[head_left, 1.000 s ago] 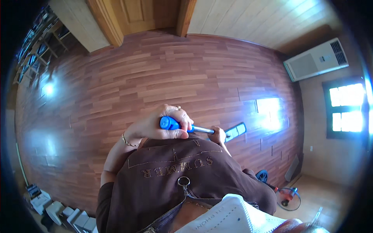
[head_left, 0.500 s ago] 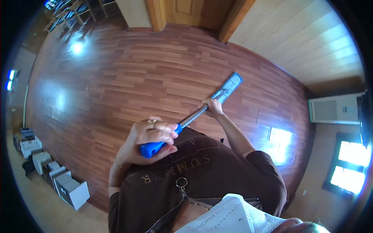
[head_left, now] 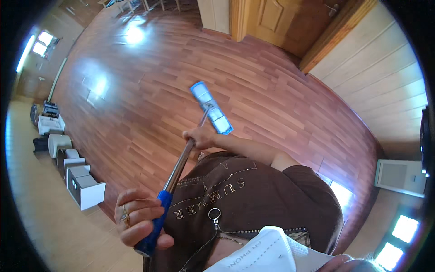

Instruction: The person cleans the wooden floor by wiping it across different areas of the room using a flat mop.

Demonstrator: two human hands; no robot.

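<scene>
A: Nearest the camera, what is the left hand [head_left: 138, 217] doing?

B: Its grip is clenched around the blue foam-covered end [head_left: 154, 226] of a long metal mop pole [head_left: 181, 161]. The fingers wrap it fully, with rings showing on one of them.

A: And the right hand [head_left: 199, 137]?

B: Further up the same pole, closed around the bare metal just below where the shaft meets the head. The right arm reaches out from a brown zipped top [head_left: 253, 195], and a white face mask [head_left: 267, 251] fills the bottom edge.

A: Where is the mop itself?

B: The flat blue rectangular mop head [head_left: 211, 108] lies out past the right hand, over the reddish-brown wooden plank floor [head_left: 281, 95]. Whether it presses flat on the boards or hangs just above them, I cannot tell.

A: Anything off to the sides?

B: White boxy stools or bins [head_left: 74, 174] stand in a row along the left edge of the floor, a wooden door [head_left: 290, 20] at the far end, and a white floor-standing air unit [head_left: 398, 177] at the right.

A: What could go wrong?

B: I judge that the pole is steep and the hands well apart, so a hard push could tip the head onto one edge. A wide sweep leftward could knock the white bins.
</scene>
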